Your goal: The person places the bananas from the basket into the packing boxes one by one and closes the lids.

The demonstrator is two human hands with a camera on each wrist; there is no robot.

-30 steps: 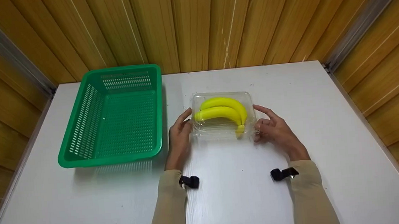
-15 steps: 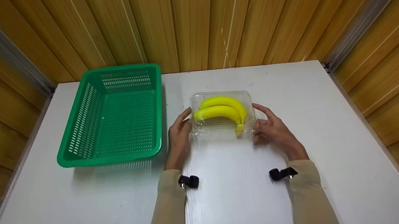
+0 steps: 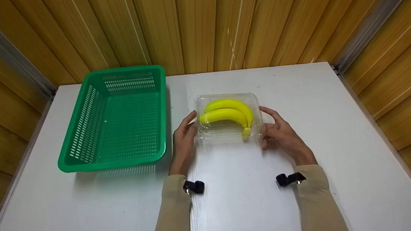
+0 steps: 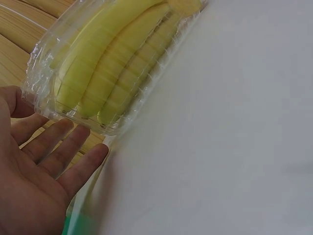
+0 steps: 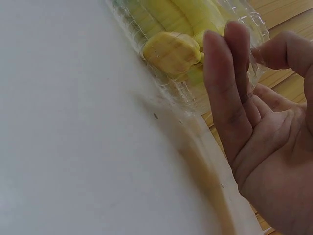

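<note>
A clear plastic clamshell box [image 3: 225, 130] with a bunch of yellow bananas [image 3: 227, 114] inside is at the middle of the table, between my two hands. The lid lies over the fruit. My left hand [image 3: 184, 137] touches the box's left side; in the left wrist view its fingers [image 4: 63, 152] reach out nearly straight beside the box end. At the right side is my right hand [image 3: 284, 135], index finger extended along the upper edge. The right wrist view has its fingers [image 5: 220, 83] fairly straight in front of the box, near the banana stem.
A green plastic basket [image 3: 163, 133] with slotted walls stands on the white table [image 3: 249, 200], left of my left hand. Wood-patterned walls [image 3: 198, 28] rise behind the table and at both sides. A small black device [image 3: 194, 187] is strapped at each wrist.
Almost nothing differs. The whole head view shifts very slightly; both hands stay at the box's sides, and the bananas keep their place.
</note>
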